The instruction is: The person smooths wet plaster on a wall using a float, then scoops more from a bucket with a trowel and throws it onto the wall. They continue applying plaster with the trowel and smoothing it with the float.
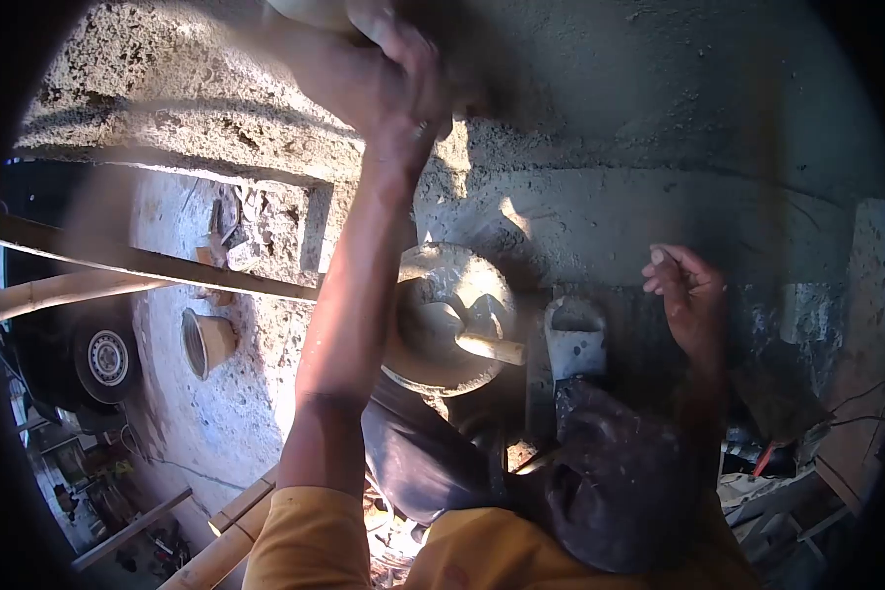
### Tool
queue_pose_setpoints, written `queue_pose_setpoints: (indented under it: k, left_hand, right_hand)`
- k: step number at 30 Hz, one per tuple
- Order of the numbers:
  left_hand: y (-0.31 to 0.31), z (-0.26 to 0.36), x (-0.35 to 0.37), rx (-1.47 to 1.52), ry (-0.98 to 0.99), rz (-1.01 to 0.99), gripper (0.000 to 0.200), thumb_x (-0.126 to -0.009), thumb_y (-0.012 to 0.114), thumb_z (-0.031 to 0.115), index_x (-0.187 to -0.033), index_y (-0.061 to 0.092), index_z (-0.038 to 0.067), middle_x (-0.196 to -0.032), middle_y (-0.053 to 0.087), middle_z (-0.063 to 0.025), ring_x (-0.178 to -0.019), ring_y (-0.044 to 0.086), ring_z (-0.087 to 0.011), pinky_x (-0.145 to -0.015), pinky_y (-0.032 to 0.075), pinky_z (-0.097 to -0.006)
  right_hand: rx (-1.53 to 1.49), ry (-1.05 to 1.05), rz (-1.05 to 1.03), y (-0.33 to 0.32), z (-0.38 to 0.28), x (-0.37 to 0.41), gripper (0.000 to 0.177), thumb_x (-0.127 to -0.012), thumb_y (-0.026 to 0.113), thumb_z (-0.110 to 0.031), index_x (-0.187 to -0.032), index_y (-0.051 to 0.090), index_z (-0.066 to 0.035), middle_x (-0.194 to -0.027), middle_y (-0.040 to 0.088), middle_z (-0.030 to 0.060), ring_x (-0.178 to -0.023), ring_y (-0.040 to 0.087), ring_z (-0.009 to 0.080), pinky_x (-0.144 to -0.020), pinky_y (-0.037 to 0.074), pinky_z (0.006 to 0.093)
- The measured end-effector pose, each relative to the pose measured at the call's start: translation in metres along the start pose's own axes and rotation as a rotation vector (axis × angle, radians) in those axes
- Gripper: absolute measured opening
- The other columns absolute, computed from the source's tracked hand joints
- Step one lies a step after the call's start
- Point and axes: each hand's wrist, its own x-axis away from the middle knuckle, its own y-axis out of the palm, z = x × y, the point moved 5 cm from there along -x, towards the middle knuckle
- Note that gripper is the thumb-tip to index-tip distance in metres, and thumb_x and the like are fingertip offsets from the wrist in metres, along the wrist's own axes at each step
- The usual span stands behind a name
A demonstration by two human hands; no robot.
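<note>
My left hand (pixel 379 88) reaches up to the top edge of the view, against the rough wall, and is smeared by motion. Its fingers are wrapped round something pale and rounded (pixel 310 10), cut off by the frame, whose kind I cannot tell. Half curled and holding nothing, my right hand (pixel 688 290) hangs in front of the smooth grey surface (pixel 639 216), fingertips slightly apart. Between my arms, a round basin (pixel 433 382) contains wet grey mortar (pixel 428 280). A tool with a short wooden handle (pixel 492 349) rests in it, the handle lying over the rim.
A grey shoe (pixel 575 339) stands right of the basin. Bamboo poles (pixel 79 293) cross the left side. Beyond them are a bucket (pixel 209 344) lying tilted and a dark vehicle with a wheel (pixel 106 358). Loose boards (pixel 846 482) and cables lie at the lower right.
</note>
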Motion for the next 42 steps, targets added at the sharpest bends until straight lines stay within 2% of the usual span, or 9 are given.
queue_pose_setpoints:
  k: [9,10,12,15,19,25,28,35,42]
  left_hand:
    - [-0.014,0.026,-0.080,0.157,-0.073,-0.116,0.070,-0.100,0.074,0.039,-0.137,0.047,-0.014,-0.120,0.064,-0.0214,-0.107,0.062,-0.0249,-0.097,0.050,-0.0395]
    - [-0.014,0.059,-0.123,0.052,-0.107,-0.061,0.031,-0.113,0.054,0.032,-0.112,0.051,0.001,-0.085,0.065,-0.0125,-0.067,0.063,-0.0195,-0.053,0.051,-0.0345]
    - [-0.021,0.116,-0.116,0.031,0.495,-0.193,0.026,-0.111,0.058,0.028,-0.108,0.051,0.002,-0.088,0.065,-0.0132,-0.068,0.062,-0.0174,-0.055,0.051,-0.0336]
    - [-0.013,0.116,-0.105,0.379,0.164,-0.180,0.031,-0.110,0.061,0.027,-0.118,0.053,-0.002,-0.096,0.067,-0.0165,-0.075,0.064,-0.0222,-0.062,0.055,-0.0363]
    - [0.037,0.033,0.029,-0.060,-0.061,-0.004,0.061,-0.108,0.060,0.032,-0.148,0.042,-0.010,-0.130,0.056,-0.0273,-0.121,0.056,-0.0371,-0.107,0.045,-0.0504]
    - [0.021,0.075,-0.027,0.125,-0.368,-0.128,0.037,-0.110,0.061,0.025,-0.128,0.046,-0.003,-0.104,0.062,-0.0162,-0.085,0.063,-0.0240,-0.076,0.056,-0.0408]
    - [0.021,0.081,-0.080,0.147,-0.150,-0.043,0.030,-0.110,0.061,0.026,-0.114,0.048,0.000,-0.089,0.057,-0.0095,-0.072,0.057,-0.0150,-0.062,0.053,-0.0339]
    - [0.048,0.079,-0.022,0.096,-0.025,0.142,0.046,-0.109,0.062,0.028,-0.133,0.048,-0.009,-0.106,0.059,-0.0188,-0.089,0.061,-0.0266,-0.081,0.055,-0.0432]
    - [0.041,0.063,0.057,0.054,-0.279,-0.258,0.061,-0.109,0.058,0.034,-0.144,0.038,-0.011,-0.123,0.055,-0.0316,-0.110,0.059,-0.0433,-0.099,0.047,-0.0549]
  right_hand:
    - [-0.001,-0.018,-0.047,-0.002,0.009,0.025,0.026,-0.106,0.068,-0.018,-0.116,0.074,0.005,-0.089,0.074,0.0083,-0.080,0.068,0.0114,-0.072,0.055,0.0281]
    - [0.013,-0.006,-0.028,-0.014,0.016,0.019,0.027,-0.106,0.067,-0.019,-0.117,0.074,0.005,-0.089,0.074,0.0082,-0.079,0.068,0.0114,-0.073,0.055,0.0281]
    - [0.015,0.027,-0.003,-0.023,0.024,0.011,0.029,-0.107,0.067,-0.021,-0.118,0.074,0.005,-0.089,0.074,0.0079,-0.079,0.067,0.0113,-0.074,0.054,0.0282]
    - [0.001,0.038,0.028,-0.029,0.025,0.004,0.030,-0.107,0.067,-0.022,-0.118,0.074,0.004,-0.089,0.073,0.0077,-0.078,0.066,0.0110,-0.075,0.054,0.0281]
    - [-0.064,-0.028,-0.006,-0.006,0.025,-0.002,0.028,-0.107,0.067,-0.021,-0.116,0.074,0.004,-0.087,0.073,0.0076,-0.077,0.067,0.0107,-0.071,0.054,0.0273]
    - [-0.025,0.020,-0.043,-0.001,0.029,0.020,0.029,-0.106,0.069,-0.022,-0.115,0.075,0.006,-0.086,0.073,0.0080,-0.076,0.067,0.0104,-0.069,0.055,0.0269]
    - [0.015,0.050,-0.030,-0.013,0.034,0.020,0.030,-0.106,0.069,-0.023,-0.115,0.075,0.005,-0.086,0.073,0.0079,-0.076,0.067,0.0101,-0.069,0.054,0.0272]
    - [-0.080,-0.028,-0.005,0.000,0.018,-0.020,0.029,-0.106,0.069,-0.024,-0.118,0.075,0.002,-0.088,0.074,0.0075,-0.077,0.068,0.0107,-0.070,0.055,0.0282]
    - [0.266,-0.565,0.129,0.097,-0.049,-0.074,0.046,-0.096,0.076,-0.019,-0.134,0.064,0.004,-0.114,0.074,0.0177,-0.095,0.073,0.0284,-0.086,0.058,0.0396]
